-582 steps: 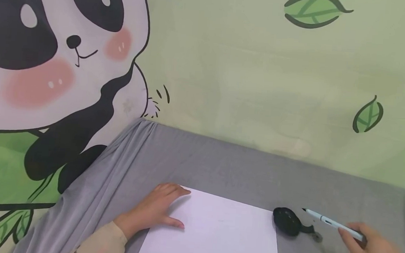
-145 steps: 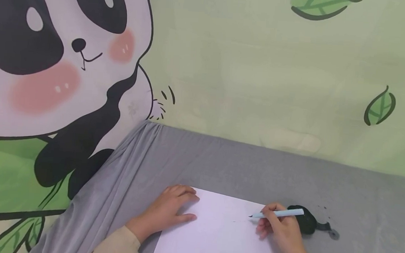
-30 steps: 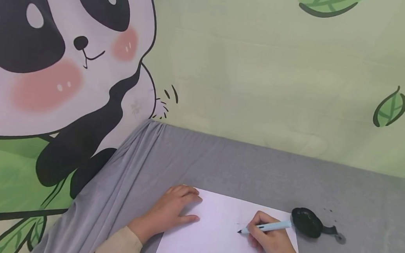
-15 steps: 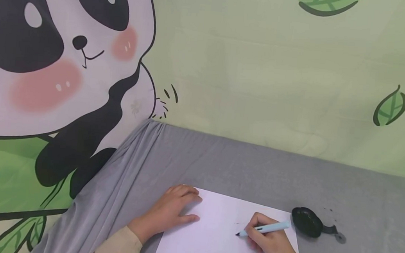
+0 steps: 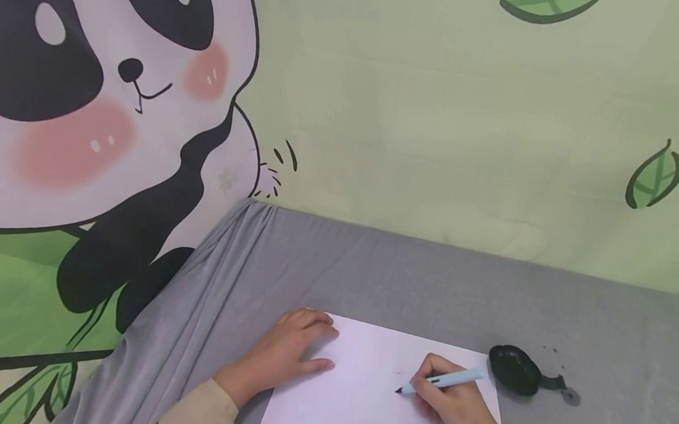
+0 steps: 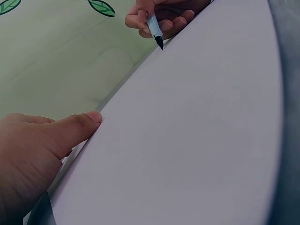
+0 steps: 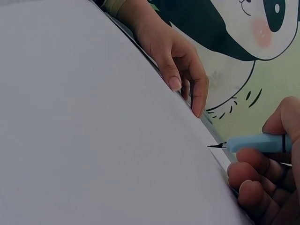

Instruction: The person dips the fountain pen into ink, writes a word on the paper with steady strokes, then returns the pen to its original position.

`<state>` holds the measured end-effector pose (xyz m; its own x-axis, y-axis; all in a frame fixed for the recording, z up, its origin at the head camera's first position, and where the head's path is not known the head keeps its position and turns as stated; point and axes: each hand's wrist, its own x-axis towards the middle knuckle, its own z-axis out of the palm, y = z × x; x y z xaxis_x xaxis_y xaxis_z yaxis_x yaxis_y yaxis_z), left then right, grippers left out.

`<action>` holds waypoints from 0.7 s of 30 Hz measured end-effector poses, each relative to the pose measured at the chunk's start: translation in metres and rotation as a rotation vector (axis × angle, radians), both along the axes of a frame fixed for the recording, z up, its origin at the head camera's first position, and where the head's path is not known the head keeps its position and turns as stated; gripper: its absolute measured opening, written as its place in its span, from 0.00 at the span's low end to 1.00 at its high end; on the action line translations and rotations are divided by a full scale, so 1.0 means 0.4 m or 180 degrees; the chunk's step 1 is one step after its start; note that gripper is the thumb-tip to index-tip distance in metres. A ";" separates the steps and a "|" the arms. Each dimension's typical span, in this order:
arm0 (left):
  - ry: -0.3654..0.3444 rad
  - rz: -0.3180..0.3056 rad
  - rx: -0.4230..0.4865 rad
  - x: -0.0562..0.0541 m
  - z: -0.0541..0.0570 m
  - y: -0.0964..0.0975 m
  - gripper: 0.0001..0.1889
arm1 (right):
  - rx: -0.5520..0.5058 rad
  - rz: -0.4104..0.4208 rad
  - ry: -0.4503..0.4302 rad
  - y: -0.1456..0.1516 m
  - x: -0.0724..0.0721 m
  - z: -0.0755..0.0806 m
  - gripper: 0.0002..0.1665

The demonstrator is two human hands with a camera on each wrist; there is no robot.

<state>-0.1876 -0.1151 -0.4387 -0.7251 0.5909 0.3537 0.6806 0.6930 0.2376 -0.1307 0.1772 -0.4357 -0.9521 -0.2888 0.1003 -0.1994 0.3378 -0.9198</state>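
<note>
A white sheet of paper (image 5: 338, 402) lies on the grey cloth. My left hand (image 5: 285, 349) rests on its far left corner, fingers spread and thumb stretched out over the paper. My right hand (image 5: 453, 400) lies low over the sheet's right half, pinching a light blue pen (image 5: 458, 378) between thumb and fingers. The black tip of the pen points left, close over the paper. In the right wrist view the pen (image 7: 258, 143) shows a slim dark nib, and the other fingers curl below it. A faint short mark (image 5: 400, 373) is beyond the tip.
Just past the sheet's right edge sits a glossy black oval object (image 5: 514, 370) with a narrow neck. Small dark specks (image 5: 554, 349) dot the grey cloth (image 5: 406, 276) around it. A pale green wall (image 5: 438, 147) with a painted panda (image 5: 167, 134) rises behind.
Since the earliest frame, the right hand has brought the pen from right of the sheet onto it, and a faint mark has appeared. Over the last second the tip shifted slightly left. The left hand stays.
</note>
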 end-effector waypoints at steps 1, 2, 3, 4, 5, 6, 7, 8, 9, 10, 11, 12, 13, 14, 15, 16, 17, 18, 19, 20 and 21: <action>-0.0008 0.0004 -0.0001 0.000 0.000 0.000 0.22 | 0.0001 -0.0001 0.0015 0.000 0.000 0.000 0.08; -0.0017 0.0006 0.0000 0.000 0.001 0.000 0.22 | 0.0005 -0.0004 0.0024 0.000 -0.001 0.000 0.08; -0.0023 0.0009 -0.0002 0.001 0.001 0.000 0.22 | 0.0010 -0.0012 0.0027 0.001 -0.001 0.000 0.08; -0.0027 0.0014 -0.0005 0.001 0.001 0.000 0.22 | 0.0016 -0.0021 0.0027 0.001 -0.001 0.000 0.08; -0.0032 0.0015 -0.0008 0.001 0.002 0.000 0.22 | 0.0020 -0.0028 0.0024 0.001 -0.002 -0.001 0.09; -0.0036 0.0019 -0.0010 0.001 0.002 0.000 0.22 | 0.0018 -0.0033 0.0020 0.001 -0.002 -0.001 0.09; -0.0039 0.0017 -0.0008 0.001 0.002 0.000 0.22 | 0.0019 -0.0041 0.0007 0.001 -0.002 -0.001 0.09; -0.0041 0.0017 -0.0006 0.001 0.002 0.000 0.22 | 0.0019 -0.0046 -0.0012 0.001 -0.003 -0.002 0.09; -0.0039 0.0017 -0.0006 0.001 0.002 0.000 0.22 | 0.0019 -0.0053 -0.0029 0.002 -0.003 -0.002 0.09; -0.0039 0.0015 -0.0003 0.001 0.002 0.000 0.22 | 0.0017 -0.0060 -0.0048 0.002 -0.003 -0.002 0.10; -0.0040 0.0011 -0.0001 0.001 0.001 0.000 0.22 | 0.0014 -0.0064 -0.0058 0.002 -0.003 -0.002 0.10; -0.0037 0.0010 0.0000 0.001 0.001 0.000 0.22 | 0.0013 -0.0072 -0.0074 0.001 -0.003 -0.002 0.10; -0.0035 0.0006 0.0003 0.001 0.001 0.000 0.22 | 0.0012 -0.0079 -0.0092 0.001 -0.003 -0.002 0.10; -0.0033 0.0008 0.0003 0.001 0.000 0.000 0.22 | 0.0010 -0.0081 -0.0097 0.001 -0.003 -0.002 0.10; -0.0027 0.0007 0.0003 0.001 0.000 0.000 0.22 | 0.0011 -0.0086 -0.0105 0.001 -0.003 -0.002 0.10; -0.0021 0.0006 0.0004 0.001 0.000 0.000 0.22 | 0.0010 -0.0085 -0.0114 0.001 -0.003 -0.001 0.10; -0.0015 0.0004 0.0005 0.001 0.000 0.000 0.22 | 0.0010 -0.0085 -0.0120 0.001 -0.003 -0.001 0.11; -0.0007 0.0002 0.0006 0.001 -0.001 0.000 0.22 | 0.0008 -0.0086 -0.0132 0.001 -0.003 0.000 0.11; -0.0004 -0.0001 0.0010 0.001 -0.001 -0.001 0.22 | 0.0006 -0.0085 -0.0138 0.000 -0.003 0.001 0.11; 0.0000 -0.0002 0.0010 0.001 -0.001 -0.001 0.22 | 0.0006 -0.0083 -0.0138 0.000 -0.003 0.001 0.11; 0.0003 -0.0005 0.0010 0.001 -0.001 -0.001 0.22 | 0.0005 -0.0081 -0.0137 0.000 -0.002 0.002 0.11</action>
